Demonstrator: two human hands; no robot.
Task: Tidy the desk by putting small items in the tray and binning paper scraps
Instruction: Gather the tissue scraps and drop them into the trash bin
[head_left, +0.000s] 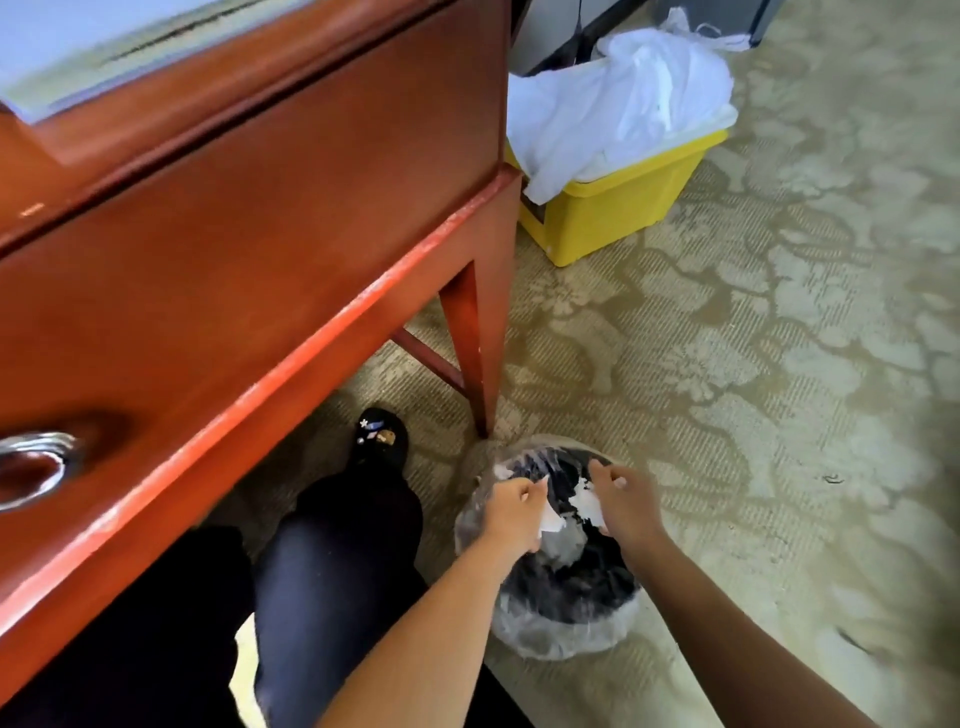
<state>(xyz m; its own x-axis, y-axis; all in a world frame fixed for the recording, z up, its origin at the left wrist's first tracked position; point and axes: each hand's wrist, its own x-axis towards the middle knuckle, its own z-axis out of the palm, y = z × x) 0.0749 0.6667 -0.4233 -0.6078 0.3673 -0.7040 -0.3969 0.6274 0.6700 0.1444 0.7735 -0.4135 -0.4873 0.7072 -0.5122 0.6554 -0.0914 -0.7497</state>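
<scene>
Paper scraps (586, 503), white and torn, sit between both hands right over the mouth of a round wastebasket (550, 642) lined with clear plastic. The left grip (511, 512) has its fingers curled and pinches a scrap at its edge. The right grip (628, 512) is curled as well, with white paper showing at its fingertips. The wastebasket stands on the patterned carpet (779, 364), just beside a leg of the red-brown wooden table (260, 234). A yellow bin (613, 213) with a white bag stands past the table's corner. A black shoe (382, 439) rests under the table.
</scene>
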